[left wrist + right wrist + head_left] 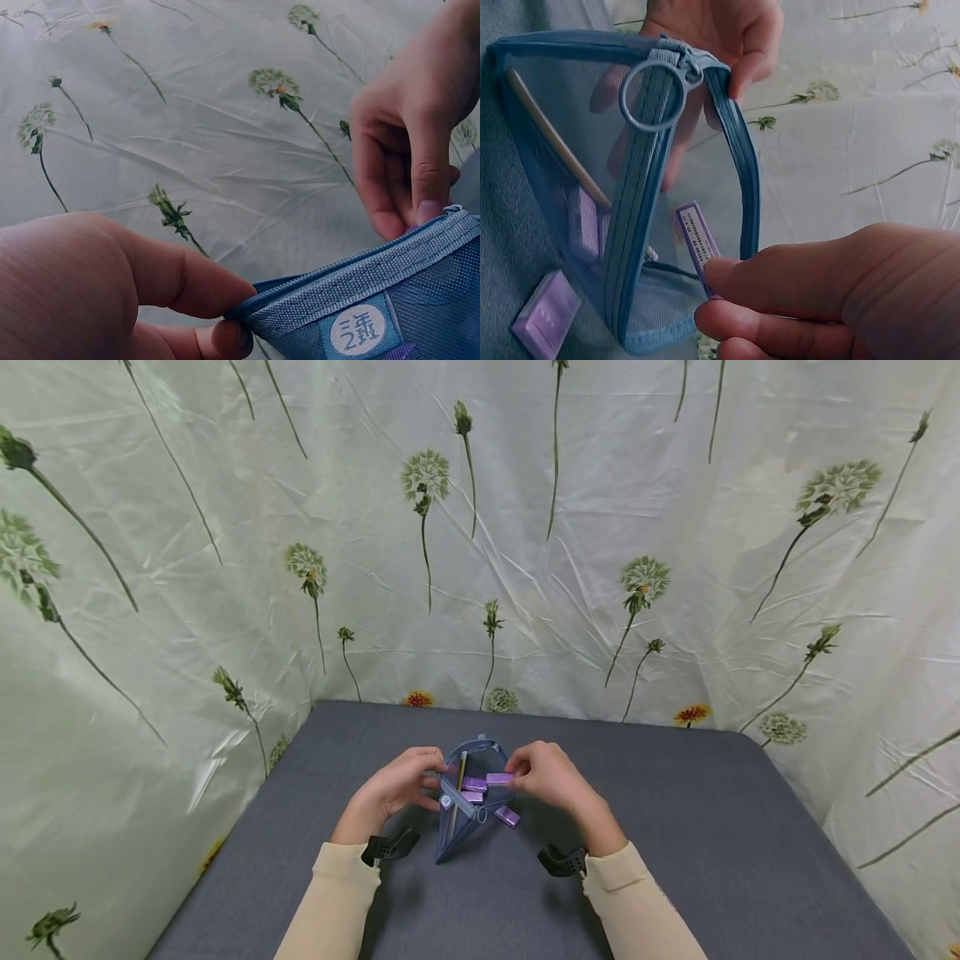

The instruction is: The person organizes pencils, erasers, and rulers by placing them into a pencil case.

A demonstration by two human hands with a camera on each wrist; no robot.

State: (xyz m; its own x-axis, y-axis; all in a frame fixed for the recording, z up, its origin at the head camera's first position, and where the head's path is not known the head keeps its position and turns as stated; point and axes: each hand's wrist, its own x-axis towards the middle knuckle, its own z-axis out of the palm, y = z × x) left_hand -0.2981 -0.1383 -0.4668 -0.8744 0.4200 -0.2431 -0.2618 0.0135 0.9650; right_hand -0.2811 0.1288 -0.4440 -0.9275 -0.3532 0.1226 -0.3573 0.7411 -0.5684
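A blue mesh zip pouch stands with its mouth spread wide. At one end of the zip edge, my left hand pinches the pouch between thumb and fingers. My right hand holds a small purple eraser-like block between thumb and fingers, at the pouch mouth; small print shows on its white side. Through the mesh I see a pencil and more purple blocks. A ring pull hangs from the zip. The left wrist view shows a round white label on the pouch.
Another purple block lies on the dark grey tabletop, just right of the pouch. Behind the table hangs a pale curtain printed with dandelions. Black bands sit on both wrists.
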